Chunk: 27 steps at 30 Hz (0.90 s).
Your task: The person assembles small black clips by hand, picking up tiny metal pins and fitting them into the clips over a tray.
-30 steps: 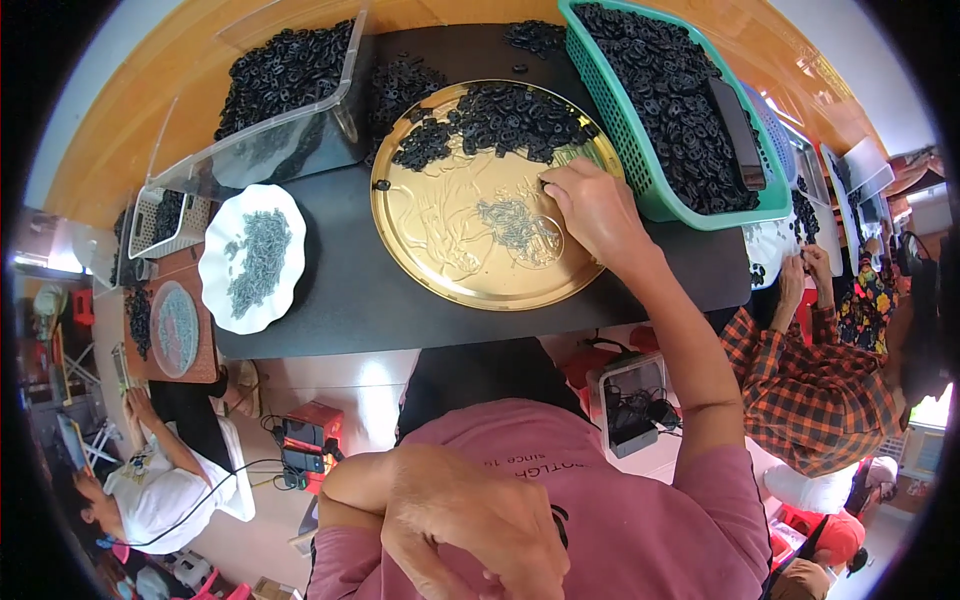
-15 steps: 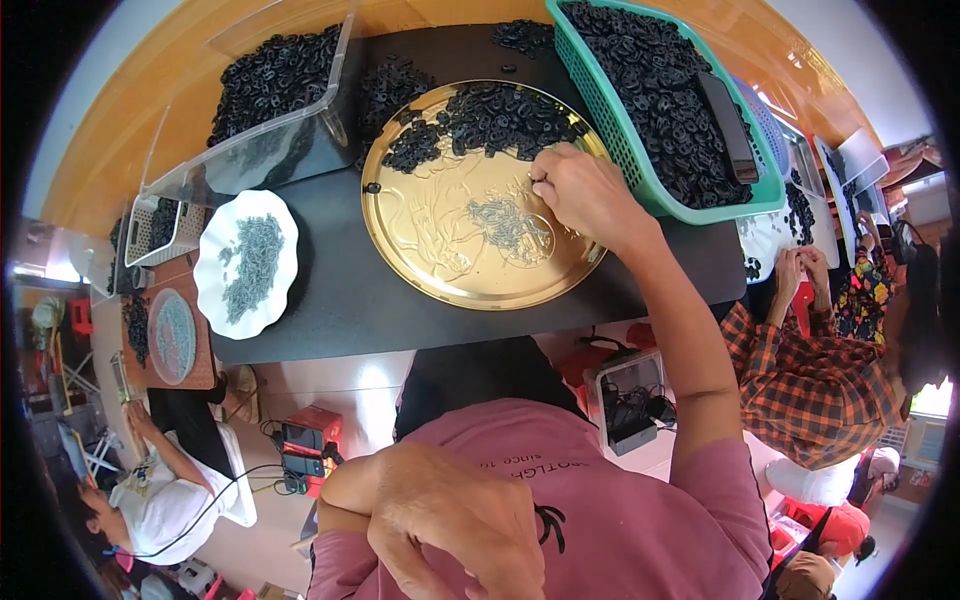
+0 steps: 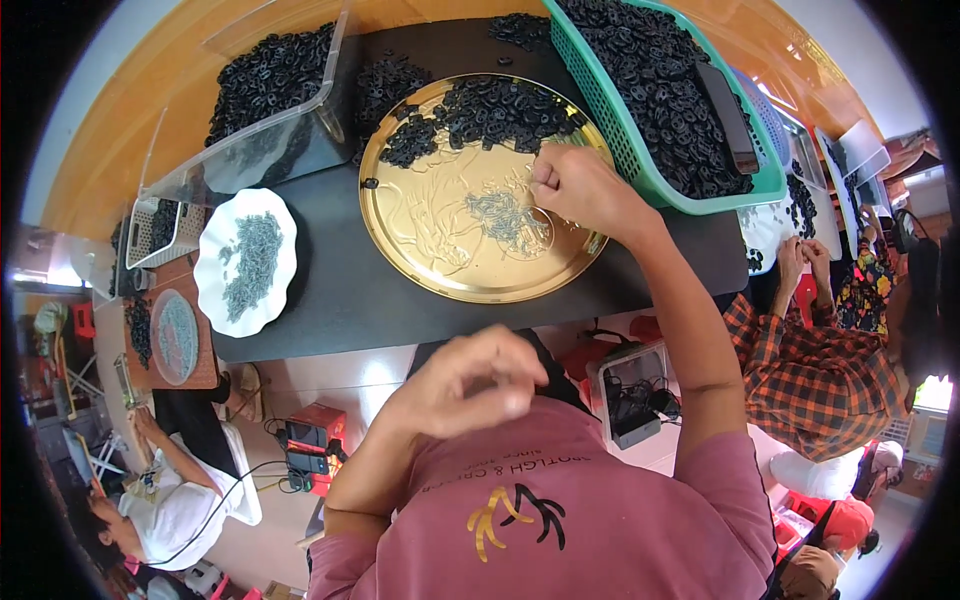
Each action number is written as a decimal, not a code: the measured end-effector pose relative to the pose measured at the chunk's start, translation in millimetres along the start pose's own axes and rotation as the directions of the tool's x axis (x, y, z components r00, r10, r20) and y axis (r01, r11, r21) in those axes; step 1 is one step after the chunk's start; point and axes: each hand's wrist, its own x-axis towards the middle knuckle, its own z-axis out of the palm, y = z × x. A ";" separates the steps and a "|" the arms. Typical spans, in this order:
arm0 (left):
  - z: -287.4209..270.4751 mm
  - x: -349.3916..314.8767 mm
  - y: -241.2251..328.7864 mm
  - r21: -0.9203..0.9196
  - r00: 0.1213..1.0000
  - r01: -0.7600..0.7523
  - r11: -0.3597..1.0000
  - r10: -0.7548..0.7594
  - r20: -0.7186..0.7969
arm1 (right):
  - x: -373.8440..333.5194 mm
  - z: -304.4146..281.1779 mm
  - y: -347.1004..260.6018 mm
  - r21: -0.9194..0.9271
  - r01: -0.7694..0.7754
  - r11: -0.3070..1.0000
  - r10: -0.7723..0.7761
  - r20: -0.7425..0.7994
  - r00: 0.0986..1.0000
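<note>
The right hand [image 3: 580, 190] rests curled on the round gold tray [image 3: 420, 250], fingertips pinched together over the small grey pieces [image 3: 505, 215] piled near the tray's middle; whether a piece sits between the fingers I cannot tell. The left hand [image 3: 470, 380] is held up close to the chest, well apart from the counter [image 3: 330, 300], its fingers drawn loosely together around nothing that shows.

The far part of the tray carries a heap of black rings [image 3: 490, 105]. More of the same fill the green basket [image 3: 640, 150] just to the right and the clear bin [image 3: 270, 110] to the left. A white scalloped plate [image 3: 245, 260] of grey pieces lies left of the tray, apart from it.

The step in hand looks like sorting: picking the grey bits out from among the black rings on the tray. The next pick would call for a fine fingertip pinch on one thin piece without dragging its neighbours, since they lie tangled and touching. Another person in a checked shirt [image 3: 810, 370] sits to the right.
</note>
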 end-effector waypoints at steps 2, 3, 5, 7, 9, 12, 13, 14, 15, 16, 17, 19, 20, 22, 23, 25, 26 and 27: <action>-3.3 6.7 -5.4 0.012 0.979 0.053 0.999 -0.050 -0.200 | -6.7 9.5 0.1 0.437 0.003 0.899 0.052 -0.115 0.992; -5.4 10.7 -11.8 0.042 0.951 0.069 0.997 -0.053 -0.305 | -13.1 8.7 -0.1 0.436 0.005 0.900 0.050 -0.114 0.992; -6.8 18.5 -16.7 0.045 0.911 0.040 0.998 -0.018 -0.412 | -25.7 -7.3 -28.1 0.779 -0.242 0.579 0.217 0.140 0.966; -8.6 25.9 -16.4 0.021 0.852 -0.053 0.998 0.056 -0.520 | -35.2 -6.9 -35.3 0.834 -0.261 0.485 0.211 0.178 0.961; -11.0 32.3 -17.0 0.013 0.851 -0.069 0.998 0.066 -0.522 | -43.8 -4.3 -41.8 0.879 -0.280 0.385 0.204 0.215 0.955; -9.9 42.2 -15.8 0.034 0.825 -0.107 0.994 0.108 -0.555 | -50.6 2.3 -54.6 0.927 -0.249 0.279 0.232 0.187 0.955; -10.1 44.4 -15.7 0.016 0.824 -0.122 0.992 0.110 -0.556 | -52.6 3.1 -57.2 0.928 -0.249 0.278 0.232 0.187 0.955; -10.2 46.1 -15.5 -0.002 0.822 -0.136 0.991 0.112 -0.558 | -54.2 3.1 -59.8 0.927 -0.263 0.268 0.233 0.202 0.951; -9.7 47.5 -14.7 -0.001 0.822 -0.136 0.991 0.112 -0.559 | -55.4 3.2 -62.0 0.926 -0.276 0.257 0.234 0.218 0.948; -8.6 49.1 -13.8 -0.016 0.819 -0.144 0.989 0.110 -0.563 | -57.0 3.6 -63.5 0.926 -0.276 0.256 0.234 0.218 0.948; -8.2 50.0 -13.2 -0.031 0.816 -0.152 0.988 0.108 -0.567 | -58.2 3.9 -64.9 0.927 -0.268 0.262 0.222 0.212 0.952; -10.5 50.6 -16.7 -0.036 0.817 -0.157 0.987 0.109 -0.566 | -60.3 5.5 -67.3 0.928 -0.259 0.268 0.209 0.207 0.956; -11.5 50.6 -18.1 -0.040 0.817 -0.162 0.986 0.111 -0.566 | -61.2 6.6 -68.3 0.927 -0.239 0.290 0.195 0.187 0.963; -12.1 48.6 -18.5 -0.041 0.818 -0.167 0.985 0.115 -0.564 | -64.7 8.4 -71.2 0.925 -0.217 0.311 0.179 0.167 0.970; -12.0 47.2 -18.8 -0.042 0.818 -0.171 0.984 0.119 -0.563 | -67.6 9.2 -73.4 0.914 -0.221 0.339 0.197 0.160 0.967; -10.5 44.6 -19.2 -0.024 0.812 -0.159 0.987 0.117 -0.572 | -74.3 11.8 -77.1 0.903 -0.225 0.367 0.216 0.152 0.964; -9.5 43.0 -19.7 -0.007 0.805 -0.148 0.989 0.116 -0.582 | -78.1 14.0 -78.5 0.898 -0.217 0.384 0.222 0.138 0.965; -9.0 40.5 -20.6 -0.007 0.805 -0.147 0.989 0.115 -0.581 | -81.7 16.5 -79.8 0.892 -0.210 0.401 0.228 0.125 0.966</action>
